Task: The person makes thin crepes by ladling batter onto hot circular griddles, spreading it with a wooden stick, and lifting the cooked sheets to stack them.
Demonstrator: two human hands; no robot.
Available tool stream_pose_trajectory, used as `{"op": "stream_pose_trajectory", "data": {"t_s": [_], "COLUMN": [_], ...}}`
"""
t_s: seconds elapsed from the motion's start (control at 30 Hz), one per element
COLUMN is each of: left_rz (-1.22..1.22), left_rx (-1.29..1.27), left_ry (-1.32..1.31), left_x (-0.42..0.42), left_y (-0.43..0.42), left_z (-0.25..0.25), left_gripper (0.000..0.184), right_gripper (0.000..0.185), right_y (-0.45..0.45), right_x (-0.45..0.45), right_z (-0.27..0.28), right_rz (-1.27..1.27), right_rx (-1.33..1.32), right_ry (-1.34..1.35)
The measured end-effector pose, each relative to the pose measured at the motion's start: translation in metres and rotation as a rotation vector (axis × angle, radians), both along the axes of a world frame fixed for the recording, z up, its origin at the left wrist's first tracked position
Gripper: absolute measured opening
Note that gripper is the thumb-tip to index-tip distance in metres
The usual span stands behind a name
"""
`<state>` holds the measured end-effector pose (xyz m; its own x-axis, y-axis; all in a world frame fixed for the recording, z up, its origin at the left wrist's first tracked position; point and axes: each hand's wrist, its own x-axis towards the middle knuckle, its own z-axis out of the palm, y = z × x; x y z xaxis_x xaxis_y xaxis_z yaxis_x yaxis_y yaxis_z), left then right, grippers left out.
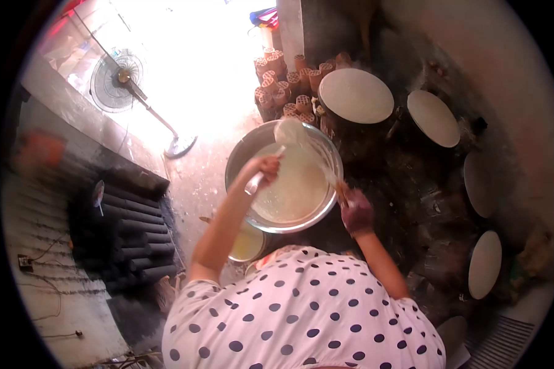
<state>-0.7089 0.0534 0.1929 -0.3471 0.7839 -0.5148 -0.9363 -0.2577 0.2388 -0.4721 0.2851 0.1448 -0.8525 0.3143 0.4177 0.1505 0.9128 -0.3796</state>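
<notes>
A wide metal basin (337, 212) holds pale, milky liquid (289, 190). Over its left half, my left hand (264, 167) is closed round the handle of a ladle (289, 132), whose pale bowl is blurred near the basin's far rim. At the basin's right rim, my right hand (357, 212), in a dark reddish glove, is wrapped round a wooden-handled tool (342, 192). Pale curved streaks run from this tool toward the ladle; motion blur hides its exact shape. Below the basin's left side sits a smaller pot (263, 243) with yellowish liquid.
Several round, pale-topped vessels (356, 96) stand along the dark right side. Perforated clay-coloured cylinders (280, 80) are stacked behind the basin. A standing fan (124, 75) is at back left, with black cylinders (135, 230) piled below it on the left.
</notes>
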Motion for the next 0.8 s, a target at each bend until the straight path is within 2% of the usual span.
{"op": "stream_pose_trajectory", "data": {"t_s": [0.03, 0.07, 0.1, 0.17, 0.23, 0.3, 0.33, 0.37, 0.4, 0.47, 0.5, 0.53, 0.6, 0.63, 0.67, 0.7, 0.73, 0.8], "left_rz": [0.029, -0.032, -0.118, -0.244, -0.423, -0.462, -0.532, -0.586, -0.665, -0.76, -0.789, -0.822, -0.864, -0.848, -0.827, -0.83, -0.76, -0.917], "left_rx": [-0.111, -0.191, -0.26, -0.33, -0.118, -0.151, -0.102, -0.044, 0.028, 0.012, 0.012, 0.016, 0.041, -0.003, -0.043, 0.025, -0.066, -0.029], "left_ry": [0.037, 0.352, 0.664, 0.806, 0.32, 0.099, 0.223, 0.349, 0.628, 0.731, 0.722, 0.711, -0.21, -0.342, -0.467, -0.61, -0.47, -0.311], "left_x": [0.022, 0.045, 0.072, 0.125, 0.138, 0.162, 0.178, 0.194, 0.216, 0.267, 0.175, 0.179, 0.197, 0.204, 0.2, 0.197, 0.199, 0.217], "left_y": [0.016, 0.026, 0.036, 0.056, 0.091, 0.16, 0.185, 0.206, 0.222, 0.26, 0.221, 0.241, 0.314, 0.356, 0.392, 0.423, 0.448, 0.499], "left_z": [0.004, 0.003, 0.003, 0.001, -0.035, -0.035, -0.039, -0.044, -0.042, -0.033, -0.037, -0.032, -0.045, -0.064, -0.082, -0.087, -0.089, -0.07], "left_gripper": [0.031, 0.034, 0.036, 0.036, 0.039, 0.04, 0.039, 0.039, 0.038, 0.036, 0.036, 0.036, 0.037, 0.037, 0.037, 0.04, 0.041, 0.039], "right_gripper": [0.045, 0.054, 0.061, 0.059, 0.058, 0.057, 0.056, 0.052, 0.051, 0.051, 0.052, 0.052, 0.052, 0.052, 0.053, 0.054, 0.054, 0.044], "right_y": [0.006, 0.005, 0.009, 0.01, -0.01, -0.009, 0.005, 0.012, 0.018, 0.027, -0.026, -0.028, -0.016, -0.011, -0.012, -0.005, 0.001, 0.041], "right_x": [0.022, 0.047, 0.08, 0.148, 0.208, 0.241, 0.255, 0.278, 0.3, 0.338, 0.24, 0.235, 0.233, 0.242, 0.243, 0.249, 0.255, 0.324], "right_z": [-0.029, -0.029, -0.026, -0.036, -0.046, -0.063, -0.069, -0.059, -0.049, -0.05, -0.047, -0.036, -0.029, -0.044, -0.073, -0.086, -0.098, -0.097], "right_rz": [0.006, -0.019, -0.083, -0.237, -0.452, -0.568, -0.598, -0.687, -0.764, -0.89, -0.943, -0.975, -1.182, -1.186, -1.282, -1.332, -1.376, -1.205], "right_rx": [-0.115, -0.202, -0.182, -0.226, -0.291, -0.355, -0.367, -0.283, -0.197, -0.207, -0.171, -0.178, -0.278, -0.281, -0.236, -0.223, -0.211, 0.157], "right_ry": [0.007, 0.021, -0.036, -0.068, -0.045, 0.068, 0.149, 0.002, -0.151, -0.056, 0.005, -0.006, -0.356, -0.354, -0.575, -0.665, -0.76, -0.15]}}
